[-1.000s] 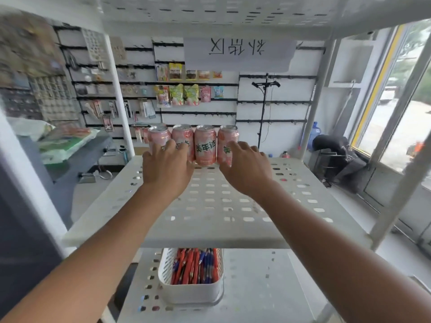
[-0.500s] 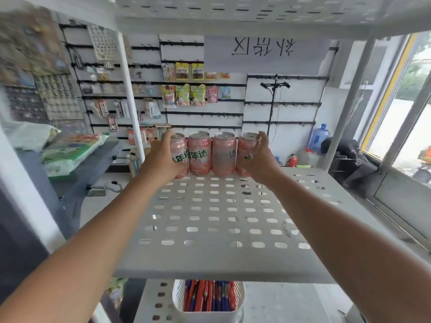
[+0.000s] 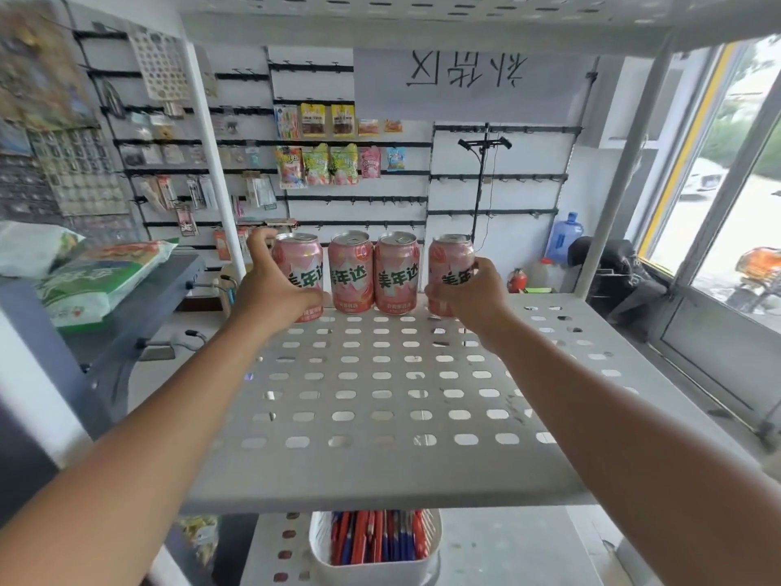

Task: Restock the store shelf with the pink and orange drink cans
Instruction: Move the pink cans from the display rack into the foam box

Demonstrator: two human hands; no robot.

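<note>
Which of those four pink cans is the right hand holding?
The can at the right end of the row; the right hand curls round it, and a gap separates it from its neighbour.

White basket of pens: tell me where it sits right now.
In the head view, the white basket sits at bottom centre on the lower shelf, directly beneath the perforated shelf that carries the four pink cans.

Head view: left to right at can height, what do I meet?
Green-and-white bag → first can, gripped by the left hand → second can → third can → fourth can, gripped by the right hand → blue water jug.
</note>
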